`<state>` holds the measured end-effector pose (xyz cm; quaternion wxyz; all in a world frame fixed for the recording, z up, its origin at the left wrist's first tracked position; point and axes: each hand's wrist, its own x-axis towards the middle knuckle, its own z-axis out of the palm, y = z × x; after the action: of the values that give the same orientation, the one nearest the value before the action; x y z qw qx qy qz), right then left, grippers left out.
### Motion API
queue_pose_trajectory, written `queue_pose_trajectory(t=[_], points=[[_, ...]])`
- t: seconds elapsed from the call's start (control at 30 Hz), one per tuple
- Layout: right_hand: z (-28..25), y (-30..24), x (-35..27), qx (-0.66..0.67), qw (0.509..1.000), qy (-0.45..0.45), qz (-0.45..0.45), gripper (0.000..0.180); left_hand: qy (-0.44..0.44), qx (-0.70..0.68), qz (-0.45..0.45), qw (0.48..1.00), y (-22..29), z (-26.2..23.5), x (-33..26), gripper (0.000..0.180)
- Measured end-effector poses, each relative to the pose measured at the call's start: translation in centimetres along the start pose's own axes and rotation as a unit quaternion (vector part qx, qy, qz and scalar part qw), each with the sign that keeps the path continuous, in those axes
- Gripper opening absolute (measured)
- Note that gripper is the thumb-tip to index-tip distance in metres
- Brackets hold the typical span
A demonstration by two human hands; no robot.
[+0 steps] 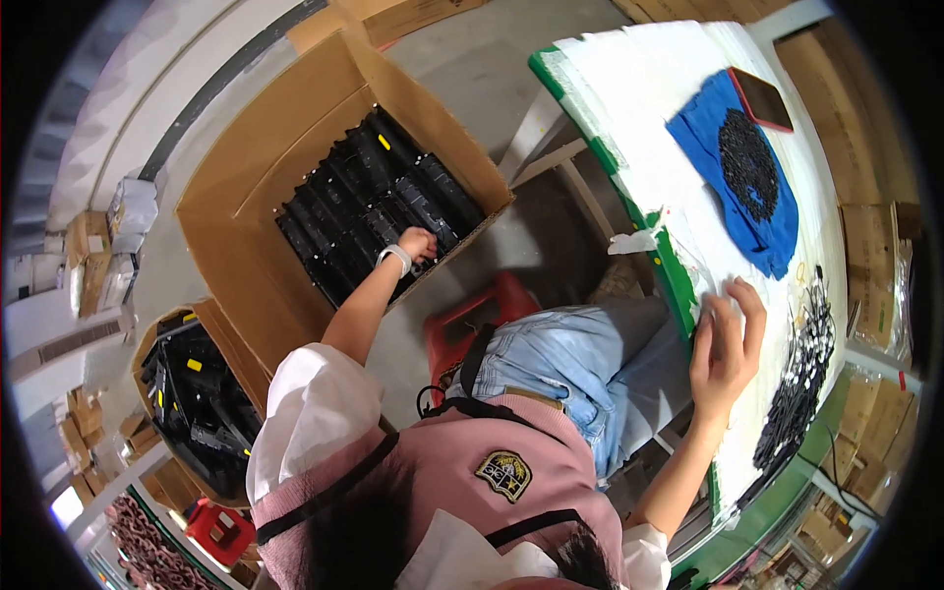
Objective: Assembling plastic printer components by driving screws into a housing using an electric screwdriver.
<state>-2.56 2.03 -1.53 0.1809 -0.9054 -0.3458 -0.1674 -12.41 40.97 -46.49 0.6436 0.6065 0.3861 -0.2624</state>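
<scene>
Your left hand (418, 243) was down in the open cardboard box (246, 177) on the floor to your left, fingers curled on a black part (425, 211) near the box's right edge; whether they had closed on it I cannot tell. Reaching that far sideways, you risked snagging neighbouring parts or tipping off the red stool (472, 320). Your right hand (726, 344) rested open on the table (639, 108) edge, holding nothing. Black pieces (796, 383) lay just right of it; a blue cloth (742, 187) and a phone (760, 98) lay farther off.

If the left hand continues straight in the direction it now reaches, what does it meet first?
Most likely the black plastic parts packed in the open cardboard box. The left hand already seems to be at them, though depth is unclear.
</scene>
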Motion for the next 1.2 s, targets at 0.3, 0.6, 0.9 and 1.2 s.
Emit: queue_pose_trajectory(t=[0.3, 0.6, 0.9, 1.2], points=[[0.0, 2.1, -1.1, 0.009, 0.996, 0.088, -0.029, 0.027, -0.039, -0.041, 0.113, 0.992, 4.4, 0.7, -1.0, 0.017], [-0.3, 2.4, -2.6, 0.033, 0.988, 0.151, -0.012, 0.015, 0.105, -0.044, 0.425, 0.898, 17.7, 7.7, -14.5, 0.013], [-3.7, 4.6, -4.8, 0.165, 0.975, 0.147, -0.009, 0.021, -0.142, 0.248, 0.732, 0.619, 22.2, 24.9, -33.7, 0.009], [-16.2, 30.3, -6.5, -0.18, 0.943, 0.113, 0.257, 0.044, -0.454, 0.415, 0.675, 0.408, 29.6, 42.0, -39.5, 0.045]])
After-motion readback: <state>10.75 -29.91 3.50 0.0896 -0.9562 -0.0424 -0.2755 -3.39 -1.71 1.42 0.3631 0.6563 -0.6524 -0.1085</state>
